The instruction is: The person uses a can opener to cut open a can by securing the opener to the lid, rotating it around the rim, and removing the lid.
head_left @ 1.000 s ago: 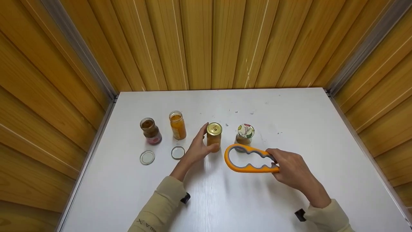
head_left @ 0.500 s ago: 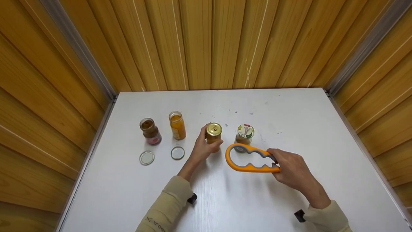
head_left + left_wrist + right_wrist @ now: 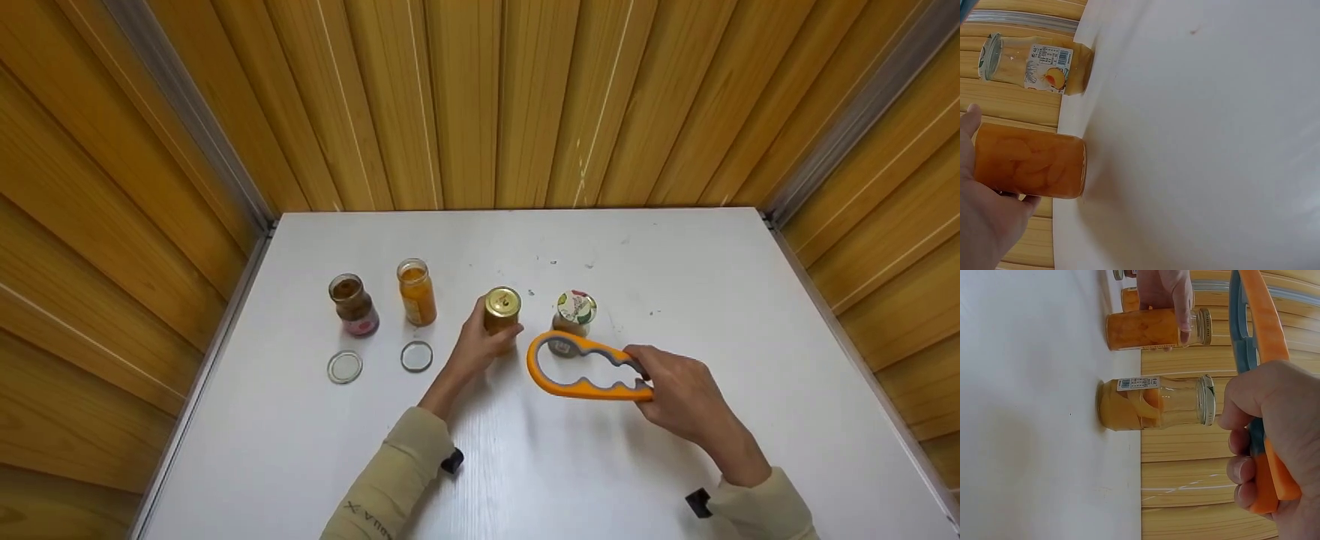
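Gripping a gold-lidded jar (image 3: 502, 304) with the left hand (image 3: 471, 351), wrapping thumb and fingers round the glass below the lid and leaving the top in plain sight. Standing upright near the middle of the desk (image 3: 285, 457), with orange pieces showing through the glass in the left wrist view.

Holding an orange-and-grey opener (image 3: 574, 391) with the right hand (image 3: 679, 388), curling the fingers tightly round the handle ends. Pointing the rounded loop leftward above the desk, near the gold-lidded jar but apart from it. Overlapping the lower part of a patterned-lid jar (image 3: 576, 319) with that loop in the head view; cannot tell of any contact between opener and glass. Showing yellowish contents in that upright jar, just to the right of the gripped jar.

Can see 2 uncovered jars on the left: a brown-filled jar (image 3: 354, 306) farthest out, and an orange-filled jar (image 3: 417, 296) between that and the left hand. Can also see 2 loose lids (image 3: 345, 367) (image 3: 416, 356) lying flat, 1 in front of each uncovered jar. Wearing beige sleeves (image 3: 397, 469), with dark lettering on the left arm. Facing wood-patterned panels (image 3: 465, 105) behind the desk.
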Action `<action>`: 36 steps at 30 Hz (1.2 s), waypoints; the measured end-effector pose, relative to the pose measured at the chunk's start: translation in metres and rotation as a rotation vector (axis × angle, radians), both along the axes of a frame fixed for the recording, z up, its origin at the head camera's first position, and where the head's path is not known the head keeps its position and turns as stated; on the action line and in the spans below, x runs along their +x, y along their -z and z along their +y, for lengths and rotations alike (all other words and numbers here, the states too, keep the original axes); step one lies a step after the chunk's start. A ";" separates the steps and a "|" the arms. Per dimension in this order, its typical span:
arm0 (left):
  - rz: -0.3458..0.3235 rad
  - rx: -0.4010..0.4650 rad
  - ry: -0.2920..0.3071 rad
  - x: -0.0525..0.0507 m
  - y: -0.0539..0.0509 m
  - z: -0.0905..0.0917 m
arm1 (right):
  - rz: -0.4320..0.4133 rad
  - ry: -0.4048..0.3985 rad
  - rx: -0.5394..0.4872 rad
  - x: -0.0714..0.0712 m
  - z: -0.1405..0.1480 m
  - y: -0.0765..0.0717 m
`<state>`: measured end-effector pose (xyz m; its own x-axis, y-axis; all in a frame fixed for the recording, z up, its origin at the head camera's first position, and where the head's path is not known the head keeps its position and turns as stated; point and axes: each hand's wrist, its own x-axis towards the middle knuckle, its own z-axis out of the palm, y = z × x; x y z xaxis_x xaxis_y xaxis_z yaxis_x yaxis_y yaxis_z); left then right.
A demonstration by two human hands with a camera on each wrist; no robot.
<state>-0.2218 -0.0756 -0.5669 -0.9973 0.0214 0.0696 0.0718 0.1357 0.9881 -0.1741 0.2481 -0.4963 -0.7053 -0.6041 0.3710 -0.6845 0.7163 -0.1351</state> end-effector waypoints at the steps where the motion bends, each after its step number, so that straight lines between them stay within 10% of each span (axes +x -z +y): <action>1: -0.005 -0.002 0.002 0.000 0.000 0.000 | 0.000 0.000 0.000 0.000 0.000 0.000; 36: -0.042 0.028 0.165 0.039 0.003 -0.003 | 0.035 -0.017 -0.047 -0.012 -0.009 -0.002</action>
